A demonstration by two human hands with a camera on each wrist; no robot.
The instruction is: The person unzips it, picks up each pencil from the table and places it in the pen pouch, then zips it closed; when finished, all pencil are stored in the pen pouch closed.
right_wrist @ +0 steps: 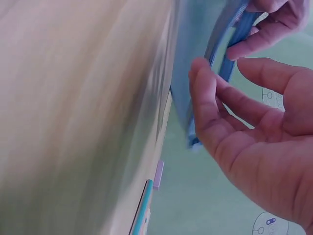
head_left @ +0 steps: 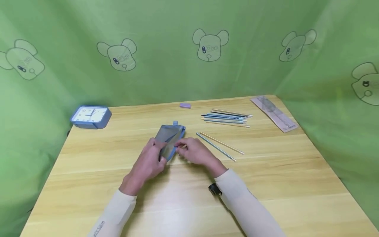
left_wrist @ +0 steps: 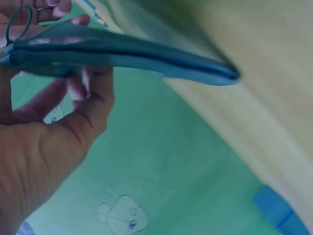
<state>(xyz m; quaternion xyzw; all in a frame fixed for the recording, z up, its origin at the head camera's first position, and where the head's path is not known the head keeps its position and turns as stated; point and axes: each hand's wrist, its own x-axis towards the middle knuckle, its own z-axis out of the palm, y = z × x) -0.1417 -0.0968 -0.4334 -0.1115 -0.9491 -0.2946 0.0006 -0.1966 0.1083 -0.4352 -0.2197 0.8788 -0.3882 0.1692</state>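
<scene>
A blue-grey mesh pencil case (head_left: 170,133) with a blue zip edge is held tilted over the middle of the table. My left hand (head_left: 150,158) grips its near left side, thumb across the mesh. At the zip edge, my right hand (head_left: 193,150) pinches the case between thumb and fingertips. The left wrist view has the zip side of the case (left_wrist: 132,55) edge-on, with a small loop at one end. In the right wrist view, the right hand (right_wrist: 249,122) has fingers and thumb on either side of the blue edge. Two pencils (head_left: 222,143) lie just right of that hand.
Several pencils (head_left: 226,118) lie in a loose row at the back right. Behind the case sits a purple eraser (head_left: 185,105). A packaged ruler set (head_left: 273,113) lies at the right edge, a blue clock (head_left: 91,117) at the back left. Green curtains (head_left: 165,82) surround the table.
</scene>
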